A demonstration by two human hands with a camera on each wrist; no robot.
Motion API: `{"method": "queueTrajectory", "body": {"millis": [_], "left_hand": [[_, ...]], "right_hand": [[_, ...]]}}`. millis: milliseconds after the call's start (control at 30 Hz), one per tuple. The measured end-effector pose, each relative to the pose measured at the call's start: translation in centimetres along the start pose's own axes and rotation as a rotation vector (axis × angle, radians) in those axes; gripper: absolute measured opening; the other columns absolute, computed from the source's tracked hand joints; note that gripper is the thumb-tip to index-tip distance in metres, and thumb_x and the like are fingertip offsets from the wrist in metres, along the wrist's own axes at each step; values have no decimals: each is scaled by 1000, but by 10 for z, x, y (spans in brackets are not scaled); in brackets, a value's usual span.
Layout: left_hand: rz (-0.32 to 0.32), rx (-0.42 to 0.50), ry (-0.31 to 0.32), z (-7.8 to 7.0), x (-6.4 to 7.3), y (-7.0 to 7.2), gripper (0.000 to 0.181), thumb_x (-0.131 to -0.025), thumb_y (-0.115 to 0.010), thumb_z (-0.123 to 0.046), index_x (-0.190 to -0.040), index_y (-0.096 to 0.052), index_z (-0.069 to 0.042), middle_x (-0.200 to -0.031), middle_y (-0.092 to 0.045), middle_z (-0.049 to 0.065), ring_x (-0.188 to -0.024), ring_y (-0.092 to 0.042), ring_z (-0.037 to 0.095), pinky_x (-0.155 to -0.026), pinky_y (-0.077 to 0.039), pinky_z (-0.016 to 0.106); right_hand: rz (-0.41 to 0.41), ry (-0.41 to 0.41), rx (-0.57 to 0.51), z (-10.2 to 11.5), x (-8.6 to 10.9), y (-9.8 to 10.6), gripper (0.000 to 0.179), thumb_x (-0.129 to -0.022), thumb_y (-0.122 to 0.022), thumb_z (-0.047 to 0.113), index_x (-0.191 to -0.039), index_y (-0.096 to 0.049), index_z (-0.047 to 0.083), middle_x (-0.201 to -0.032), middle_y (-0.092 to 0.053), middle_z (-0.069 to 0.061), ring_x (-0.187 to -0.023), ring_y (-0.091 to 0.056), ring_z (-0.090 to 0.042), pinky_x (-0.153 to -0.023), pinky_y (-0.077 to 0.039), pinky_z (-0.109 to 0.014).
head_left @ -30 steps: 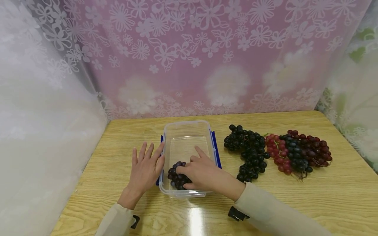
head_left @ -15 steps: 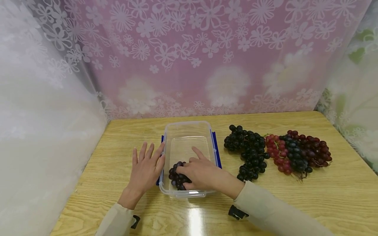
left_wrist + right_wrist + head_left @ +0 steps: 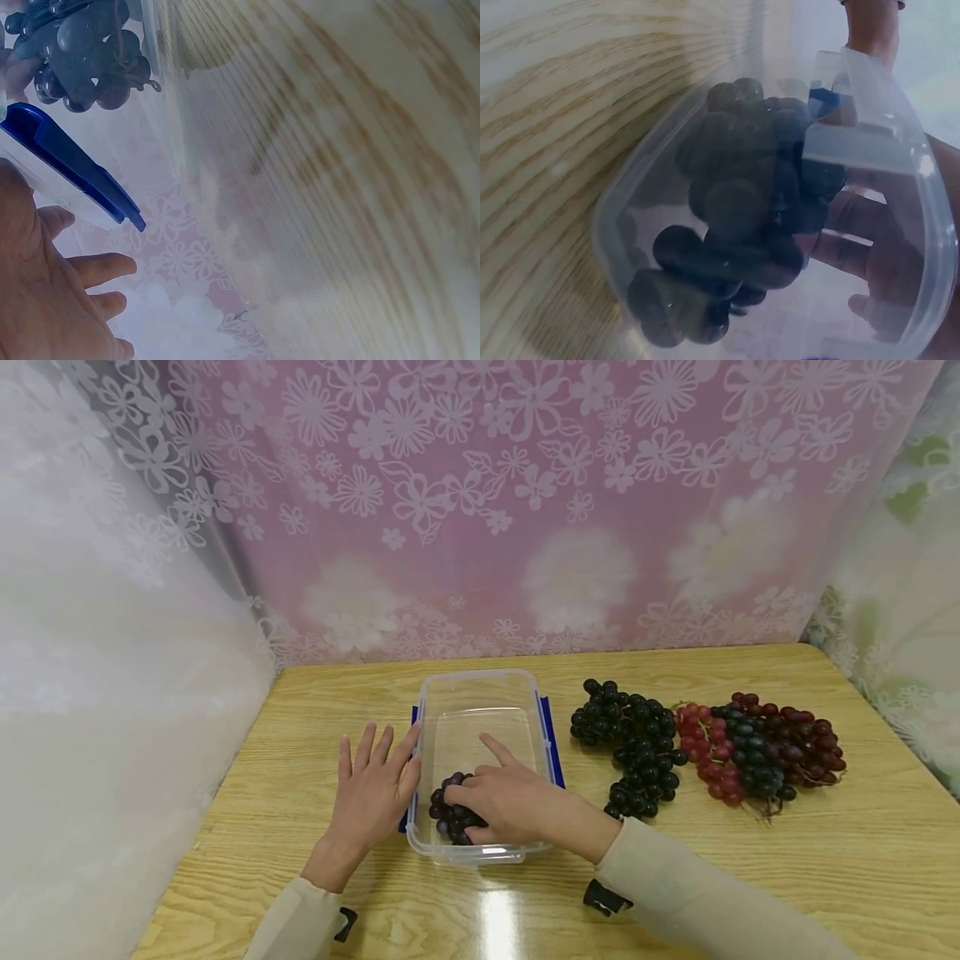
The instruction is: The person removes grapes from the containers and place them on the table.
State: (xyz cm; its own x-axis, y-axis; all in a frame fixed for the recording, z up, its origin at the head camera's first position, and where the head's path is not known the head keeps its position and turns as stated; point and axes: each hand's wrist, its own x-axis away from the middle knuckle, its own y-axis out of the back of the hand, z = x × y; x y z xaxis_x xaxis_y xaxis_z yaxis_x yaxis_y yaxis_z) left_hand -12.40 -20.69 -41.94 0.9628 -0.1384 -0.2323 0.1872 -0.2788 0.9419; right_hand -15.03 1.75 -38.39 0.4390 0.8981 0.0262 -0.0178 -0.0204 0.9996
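Observation:
A clear plastic box (image 3: 480,693) with blue side clips (image 3: 551,739) stands on the table. Inside, at its near left corner, lies a bunch of dark purple grapes (image 3: 448,812). My right hand (image 3: 513,802) reaches in from the right and grips that bunch, one finger pointing away from it. Through the box wall in the right wrist view, the grapes (image 3: 735,202) lie against the fingers (image 3: 847,255). Spread and straight, the fingers of my left hand (image 3: 369,802) rest by the box's left rim. In the left wrist view this hand (image 3: 45,277) is beside the blue clip (image 3: 75,165).
Right of the box lies a long black grape bunch (image 3: 637,747). Beyond it, red grapes (image 3: 705,752), blue-black grapes (image 3: 753,752) and dark red grapes (image 3: 810,739) lie together. A floral curtain (image 3: 480,527) hangs behind the wooden table (image 3: 330,693).
The extended finger of my right hand has swung slightly left. The grapes in the box have shifted a little, still in the right hand's grip. My left hand stays by the rim.

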Motion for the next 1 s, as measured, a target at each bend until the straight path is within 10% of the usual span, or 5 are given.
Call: {"method": "queueTrajectory", "body": {"millis": [467, 1000], "left_hand": [[5, 11, -1, 0, 0, 0, 51, -103, -30, -47, -151, -33, -28, -147, -38, 17, -142, -14, 35, -110, 1, 58], [14, 13, 7, -1, 0, -1, 51, -103, -28, -48, -151, -32, -29, -146, -39, 18, -142, -13, 35, -110, 2, 58]], "right_hand": [[-76, 47, 33, -9, 0, -5, 31, -89, -61, 40, -110, -55, 17, -64, -54, 12, -68, -60, -7, -112, -9, -53], [-160, 22, -49, -15, 3, 0, 37, -89, -57, 42, -113, -60, 15, -78, -66, 7, -75, -64, -8, -113, -12, -47]]}}
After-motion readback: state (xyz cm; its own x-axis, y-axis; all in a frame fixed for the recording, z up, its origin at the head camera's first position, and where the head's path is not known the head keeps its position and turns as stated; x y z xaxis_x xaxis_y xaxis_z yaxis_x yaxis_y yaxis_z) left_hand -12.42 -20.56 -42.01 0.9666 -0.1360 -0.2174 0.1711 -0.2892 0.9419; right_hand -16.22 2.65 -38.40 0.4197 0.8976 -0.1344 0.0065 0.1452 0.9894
